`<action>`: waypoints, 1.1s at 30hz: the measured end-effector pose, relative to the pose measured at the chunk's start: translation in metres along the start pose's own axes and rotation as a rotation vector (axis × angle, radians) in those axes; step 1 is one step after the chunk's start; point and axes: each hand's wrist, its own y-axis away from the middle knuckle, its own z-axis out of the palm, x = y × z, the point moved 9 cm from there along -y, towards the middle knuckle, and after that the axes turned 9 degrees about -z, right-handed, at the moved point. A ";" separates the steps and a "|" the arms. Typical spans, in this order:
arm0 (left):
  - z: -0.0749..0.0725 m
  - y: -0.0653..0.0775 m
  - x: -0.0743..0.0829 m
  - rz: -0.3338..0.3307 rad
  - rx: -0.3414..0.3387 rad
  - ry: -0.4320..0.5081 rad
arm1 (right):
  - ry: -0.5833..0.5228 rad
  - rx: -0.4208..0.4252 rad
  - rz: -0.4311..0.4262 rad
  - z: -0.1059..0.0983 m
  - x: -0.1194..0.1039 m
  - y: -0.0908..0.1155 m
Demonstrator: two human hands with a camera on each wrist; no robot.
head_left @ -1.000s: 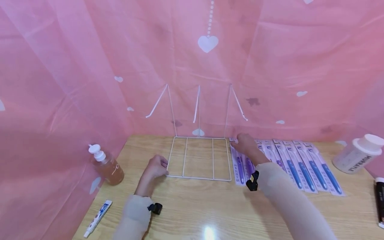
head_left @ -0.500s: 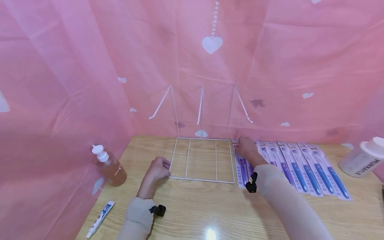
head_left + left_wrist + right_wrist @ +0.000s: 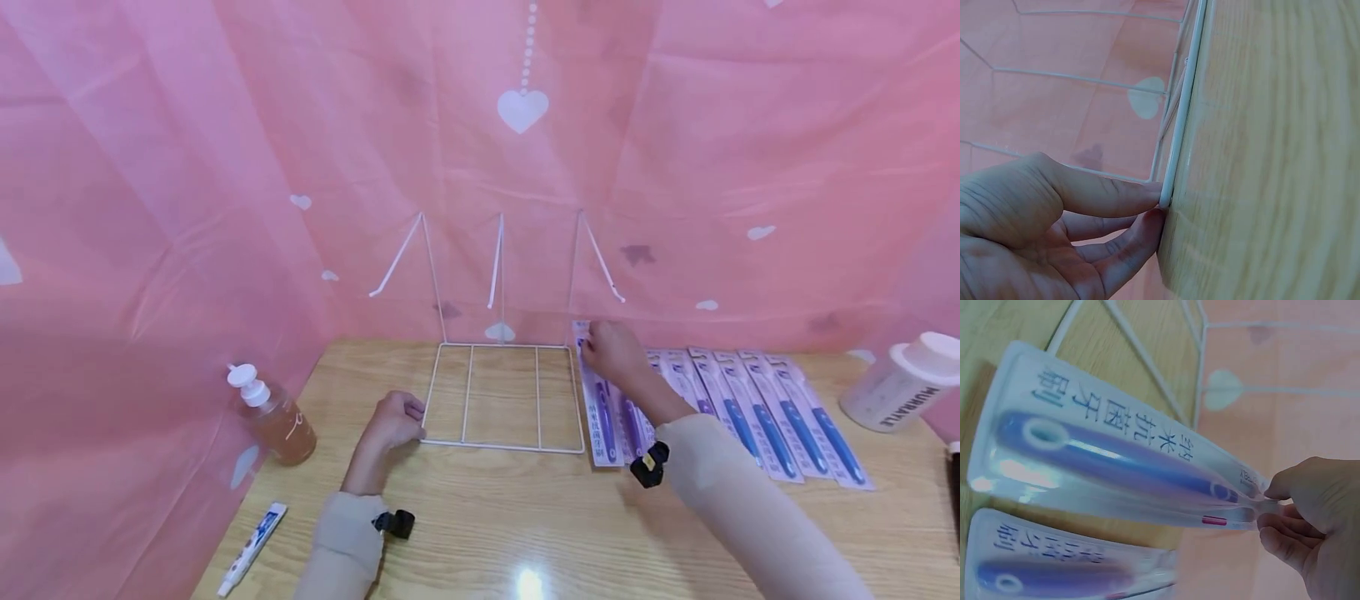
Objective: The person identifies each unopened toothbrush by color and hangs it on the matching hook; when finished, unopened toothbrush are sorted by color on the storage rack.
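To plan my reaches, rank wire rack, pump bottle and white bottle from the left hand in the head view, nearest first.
1. Wire rack: near-left corner, pinched by the left hand.
2. Pump bottle: left of the hand.
3. White bottle: far right.

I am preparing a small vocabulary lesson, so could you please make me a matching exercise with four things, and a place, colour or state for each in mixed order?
1. wire rack
2. toothbrush pack nearest the rack
3. toothpaste tube
4. pump bottle

A. lying on the left of the table
B. orange-brown with white top
C. pinched by the left hand
D. pinched by the right hand

Pairs: 1-C, 2-D, 3-A, 4-B
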 end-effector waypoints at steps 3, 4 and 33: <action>0.000 0.000 0.000 0.010 -0.002 0.004 | 0.012 0.068 -0.072 -0.015 -0.018 0.002; 0.000 0.000 0.000 0.013 -0.001 0.006 | 0.016 0.092 -0.096 -0.020 -0.025 0.003; -0.001 0.001 -0.001 0.001 -0.004 0.027 | 0.070 0.532 -0.705 -0.132 -0.215 0.049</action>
